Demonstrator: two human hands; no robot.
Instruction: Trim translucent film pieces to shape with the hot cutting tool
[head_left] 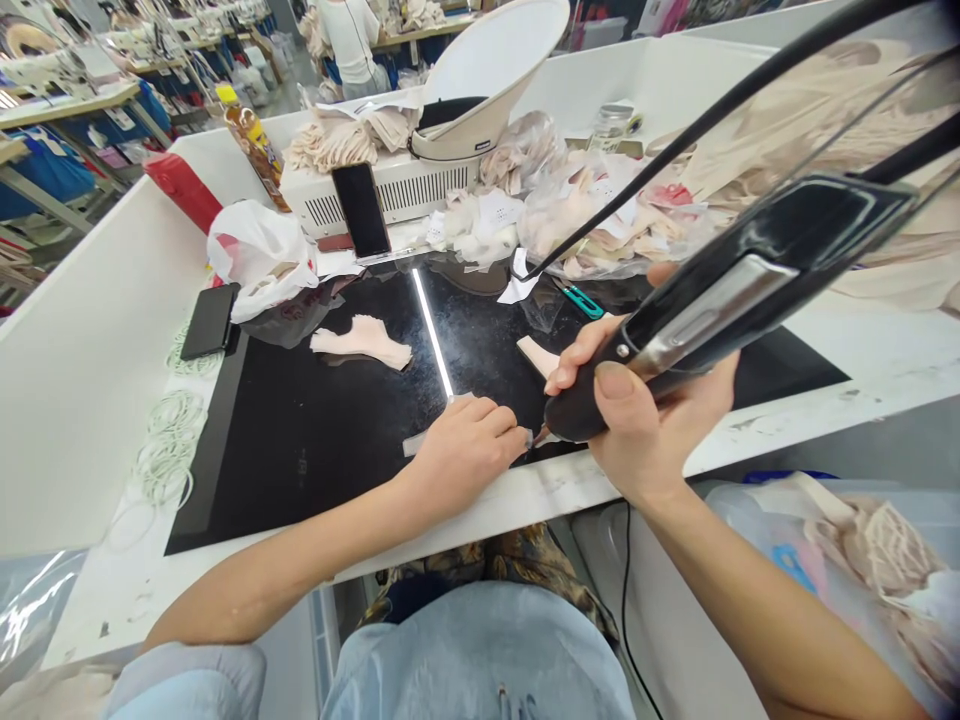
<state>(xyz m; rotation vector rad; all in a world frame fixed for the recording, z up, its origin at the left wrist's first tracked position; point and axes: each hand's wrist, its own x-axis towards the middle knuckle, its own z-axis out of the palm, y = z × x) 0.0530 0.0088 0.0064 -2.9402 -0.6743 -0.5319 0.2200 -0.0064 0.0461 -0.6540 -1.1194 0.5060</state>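
Black panel [300, 440]: reflecting a bright streak.
Black tool [720, 310]: slanting over the panel's right side, looking glossy, showing a silver strip, its narrow tip pointing down beside the left fingertips.
Right hand [652, 440]: wrapping firmly around the tool.
Left hand [469, 445]: covering part of a clear strip [413, 444]; gripping or only resting, cannot tell.
Dark tag [484, 146]: showing illegibly.

Sewing workshop: sewing machines [46, 72] on workbenches [97, 102], heaped pale fabric [334, 145].
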